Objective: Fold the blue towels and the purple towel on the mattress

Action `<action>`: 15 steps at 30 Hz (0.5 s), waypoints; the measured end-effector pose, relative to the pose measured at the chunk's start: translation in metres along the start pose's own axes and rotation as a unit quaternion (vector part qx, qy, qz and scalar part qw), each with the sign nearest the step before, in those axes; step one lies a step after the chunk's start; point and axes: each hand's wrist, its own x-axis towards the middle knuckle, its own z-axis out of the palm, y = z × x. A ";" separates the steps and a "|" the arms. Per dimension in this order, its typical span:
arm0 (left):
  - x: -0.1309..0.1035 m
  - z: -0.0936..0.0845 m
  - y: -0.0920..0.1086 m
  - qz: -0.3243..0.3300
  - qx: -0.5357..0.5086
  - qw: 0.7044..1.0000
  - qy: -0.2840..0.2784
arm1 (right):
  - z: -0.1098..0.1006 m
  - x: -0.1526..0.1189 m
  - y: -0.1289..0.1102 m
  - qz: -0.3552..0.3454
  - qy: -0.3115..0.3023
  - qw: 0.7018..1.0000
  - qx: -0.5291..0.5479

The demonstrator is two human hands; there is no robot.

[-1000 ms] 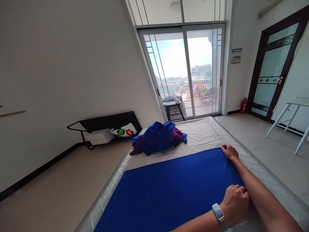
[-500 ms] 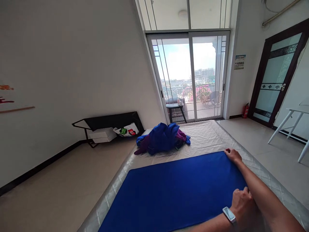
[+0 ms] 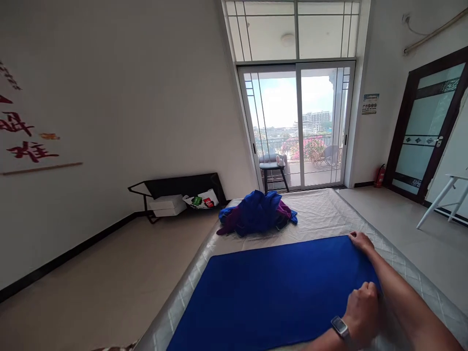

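Observation:
A blue cloth (image 3: 270, 292) lies spread flat in a rough rectangle on a pale quilted mattress (image 3: 318, 209). At its far right corner, my right hand (image 3: 361, 241) pinches the edge between thumb and fingers. My left hand (image 3: 362, 308), with a watch (image 3: 340, 325) on the wrist, is closed in a fist at the cloth's right edge, nearer to me; its fingertips are hidden, and the fabric seems gripped there. My right forearm passes just beyond the left hand. Farther up the mattress sits a crumpled heap of blue and purple fabric (image 3: 259, 214).
Left of the mattress, a black-framed item (image 3: 179, 185) leans by the wall with white boxes (image 3: 168, 205) and a printed bag (image 3: 201, 200). A stool (image 3: 274, 168) stands at the sliding glass door (image 3: 325, 126). To the right are a fire extinguisher (image 3: 379, 175) and a white-legged table (image 3: 437, 202).
The camera has turned left and up, so the scene sits farther right and lower. My left fist has shifted slightly left against the cloth. The right hand keeps its hold on the corner.

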 end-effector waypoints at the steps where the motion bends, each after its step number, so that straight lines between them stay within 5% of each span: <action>1: -0.006 -0.008 -0.002 -0.009 -0.009 1.000 0.012 | 0.000 -0.001 -0.002 0.006 0.005 1.000 0.006; 8: -0.058 -0.056 -0.026 -0.078 -0.032 0.993 0.083 | -0.004 -0.012 -0.035 0.010 0.032 0.993 0.115; 15: -0.136 -0.096 -0.071 -0.125 -0.075 0.969 0.201 | 0.037 -0.045 -0.126 -0.097 -0.030 0.947 0.304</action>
